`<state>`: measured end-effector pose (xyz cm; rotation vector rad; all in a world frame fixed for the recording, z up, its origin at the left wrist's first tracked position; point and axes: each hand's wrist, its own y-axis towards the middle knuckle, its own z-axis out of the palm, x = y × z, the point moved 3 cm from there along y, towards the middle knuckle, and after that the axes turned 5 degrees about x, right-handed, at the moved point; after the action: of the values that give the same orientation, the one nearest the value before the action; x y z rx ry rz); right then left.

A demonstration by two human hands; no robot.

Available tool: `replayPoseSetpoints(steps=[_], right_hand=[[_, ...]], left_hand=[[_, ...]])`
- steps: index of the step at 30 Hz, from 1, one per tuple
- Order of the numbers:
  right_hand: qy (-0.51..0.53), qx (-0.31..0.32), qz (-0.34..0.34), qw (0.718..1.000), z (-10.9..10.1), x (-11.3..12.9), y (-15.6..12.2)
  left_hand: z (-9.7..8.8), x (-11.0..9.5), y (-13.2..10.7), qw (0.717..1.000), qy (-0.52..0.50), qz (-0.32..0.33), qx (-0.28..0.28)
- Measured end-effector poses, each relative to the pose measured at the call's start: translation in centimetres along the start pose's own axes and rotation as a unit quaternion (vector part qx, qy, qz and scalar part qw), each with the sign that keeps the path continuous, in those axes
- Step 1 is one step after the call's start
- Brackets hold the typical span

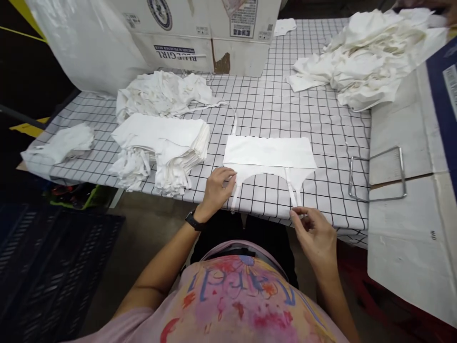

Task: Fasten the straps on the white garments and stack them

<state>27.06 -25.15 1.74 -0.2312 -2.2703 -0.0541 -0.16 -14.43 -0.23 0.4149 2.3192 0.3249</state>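
A white strappy top lies flat on the checked cloth at the table's front edge. Its wide band is at the far side, and its curved neckline and thin straps point toward me. My left hand pinches the top's left side, close to where a strap starts. With thumb and fingers together, my right hand grips the lower end of the right strap. To the left stands a neat stack of similar white tops, straps hanging toward the table edge.
Behind the stack lies a loose heap of white garments. A bigger heap is at the back right. One white piece rests far left. A cardboard box stands behind; a wire frame lies by cardboard flaps on the right.
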Motion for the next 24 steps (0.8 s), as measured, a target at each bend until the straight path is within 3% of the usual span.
replayPoseSetpoints(steps=[3,6,9,12,16,20,24], right_hand=[[0.091,0.156,-0.010,0.984,3.7,1.1,-0.6],[0.131,0.293,-0.009,0.947,8.5,1.3,-1.2],[0.150,0.330,0.015,0.932,12.8,0.7,-1.2],[0.169,0.331,0.008,0.928,15.3,0.7,-0.9],[0.168,0.357,-0.041,0.918,14.9,1.9,-1.5],[0.176,0.343,-0.070,0.920,11.6,3.0,-2.7],[0.208,0.390,-0.020,0.897,8.0,3.8,-4.0]], left_hand=[[-1.3,1.1,-2.8,0.999,0.012,-0.028,0.028],[-1.3,0.8,-4.7,0.997,0.040,0.002,0.072],[-0.7,-0.1,-5.8,0.991,0.077,0.047,0.104],[-0.4,-0.4,-6.2,0.983,0.103,0.080,0.130],[-0.5,-0.3,-6.2,0.977,0.122,0.089,0.150],[-0.6,-0.4,-6.2,0.975,0.140,0.091,0.149],[-0.6,-0.7,-6.2,0.973,0.156,0.091,0.147]])
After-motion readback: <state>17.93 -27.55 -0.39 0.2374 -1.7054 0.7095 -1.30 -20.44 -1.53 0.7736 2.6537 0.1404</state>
